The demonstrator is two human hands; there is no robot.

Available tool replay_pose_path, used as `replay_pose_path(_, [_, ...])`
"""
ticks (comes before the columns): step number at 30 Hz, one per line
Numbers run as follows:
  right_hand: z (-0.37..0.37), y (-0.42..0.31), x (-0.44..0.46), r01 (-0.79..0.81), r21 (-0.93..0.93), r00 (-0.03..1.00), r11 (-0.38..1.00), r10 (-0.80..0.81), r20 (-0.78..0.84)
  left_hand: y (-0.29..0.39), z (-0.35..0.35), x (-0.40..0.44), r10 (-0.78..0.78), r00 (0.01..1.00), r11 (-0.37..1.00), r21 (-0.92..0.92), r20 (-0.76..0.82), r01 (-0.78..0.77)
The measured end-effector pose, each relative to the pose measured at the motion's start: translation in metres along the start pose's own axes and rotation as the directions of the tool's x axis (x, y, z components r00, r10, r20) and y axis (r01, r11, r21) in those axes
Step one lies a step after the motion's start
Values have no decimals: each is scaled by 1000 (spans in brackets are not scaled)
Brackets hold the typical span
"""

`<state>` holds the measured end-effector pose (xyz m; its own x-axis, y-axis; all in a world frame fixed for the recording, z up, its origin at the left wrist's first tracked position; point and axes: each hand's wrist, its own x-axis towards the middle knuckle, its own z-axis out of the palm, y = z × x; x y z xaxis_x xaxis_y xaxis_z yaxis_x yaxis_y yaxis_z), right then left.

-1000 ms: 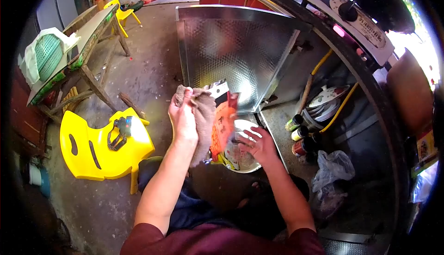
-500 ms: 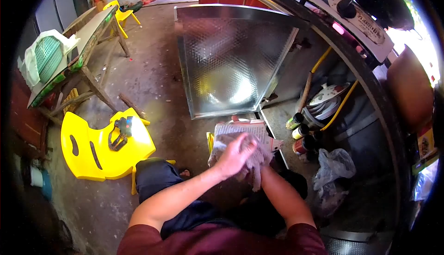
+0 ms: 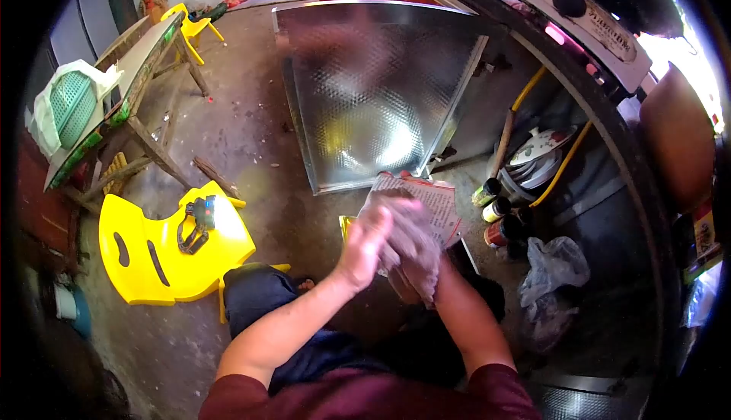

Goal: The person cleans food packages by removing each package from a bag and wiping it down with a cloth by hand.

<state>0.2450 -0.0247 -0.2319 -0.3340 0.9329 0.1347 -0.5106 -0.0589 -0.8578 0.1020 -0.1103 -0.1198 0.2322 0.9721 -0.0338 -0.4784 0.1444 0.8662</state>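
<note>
Both hands meet in front of me at a brown cloth (image 3: 415,241). My left hand (image 3: 367,249) presses against the cloth's left side, its fingers blurred and partly covered. The cloth lies over my right hand (image 3: 428,271), so that hand's fingers are hidden. Behind the cloth is a printed sheet or packet (image 3: 434,203) with a red edge; what supports it cannot be made out. A shiny metal door (image 3: 373,108) with a dimpled surface stands open just beyond.
A yellow chair (image 3: 171,256) holding a head strap with a lamp (image 3: 196,226) is at left. Behind it is a wooden table (image 3: 141,70) with a green basket (image 3: 72,104). Right are jars (image 3: 499,231), pot lids (image 3: 537,150), a plastic bag (image 3: 552,271) and a stove (image 3: 579,16).
The cloth has gone from my left hand's side to between both hands, covering my right. The orange packet seen earlier is out of sight, and a printed surface shows under the hands.
</note>
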Motion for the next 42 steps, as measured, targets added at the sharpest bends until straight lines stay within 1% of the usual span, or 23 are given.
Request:
replay_pose_path(1, [-1,-3,1,-3,2,1000,1000,3,0,2,-4,8,234,970,972,-7,-56,-235])
replay_pose_path(3, [0,-4,0,-4,19,1000,1000,4,3,6,-8,12,391,920,919,74,-25,-388])
replay_pose_path(4, [1,-3,-1,-6,26,1000,1000,5,3,-1,-7,12,445,893,863,238,61,-446])
replay_pose_path(5, [3,-2,-1,-4,26,1000,1000,4,2,-15,-4,11,481,863,775,386,153,-500])
replay_pose_path(6, [7,0,-2,0,23,1000,1000,0,-1,-41,-9,17,415,847,653,540,332,-532])
replay_pose_path(7, [12,4,-3,4,2,1000,1000,-4,-7,-53,-4,18,318,834,419,723,450,-550])
replay_pose_path(9, [20,9,-5,1,-10,1000,1000,-1,-13,-64,1,27,239,868,276,826,435,-490])
replay_pose_path(12, [20,6,-7,-3,-1,1000,1000,3,-25,-57,-3,43,177,926,277,886,333,-371])
replay_pose_path(15, [18,6,-12,-24,5,999,1000,24,-30,-52,-11,54,246,943,216,935,226,-281])
replay_pose_path(16, [17,6,-12,-29,9,999,1000,29,-32,-52,-13,60,265,950,155,965,165,-211])
replay_pose_path(19, [18,8,-16,-39,13,998,999,39,-40,-55,-19,63,249,953,157,964,171,-214])
replay_pose_path(21, [20,8,-15,-39,5,998,999,39,-40,-69,-12,51,234,938,56,959,257,-277])
replay_pose_path(24, [19,3,-17,-39,16,999,999,40,-37,-68,9,27,222,893,113,900,391,-421])
replay_pose_path(28, [17,2,-20,-41,19,999,999,42,-30,-77,11,11,188,872,193,854,451,-483])
replay_pose_path(31, [17,0,-22,-46,26,999,999,46,-27,-76,3,12,151,862,176,844,485,-506])
replay_pose_path(32, [17,-2,-24,-52,26,998,998,53,-29,-73,-3,19,138,886,61,889,443,-454])
replay_pose_path(35, [14,-5,-29,-66,28,997,997,67,-31,-59,-16,43,219,948,-96,972,229,-213])
replay_pose_path(37, [14,-4,-33,-77,27,997,997,78,-29,-51,-31,55,376,920,-176,984,106,-41])
replay_pose_path(38, [15,-2,-35,-83,24,996,996,83,-29,-49,-38,59,454,889,-204,978,50,50])
replay_pose_path(39, [15,-2,-36,-86,29,996,996,87,-29,-51,-46,62,460,884,67,996,-80,55])
replay_pose_path(40, [15,-2,-37,-87,26,996,996,88,-33,-54,-54,66,431,879,332,942,-205,56])
replay_pose_path(41, [14,-4,-37,-82,29,996,996,83,-34,-59,-60,70,370,874,571,819,-316,55])
replay_pose_path(42, [13,-6,-36,-78,32,996,996,79,-35,-65,-61,68,361,859,638,768,-362,55])
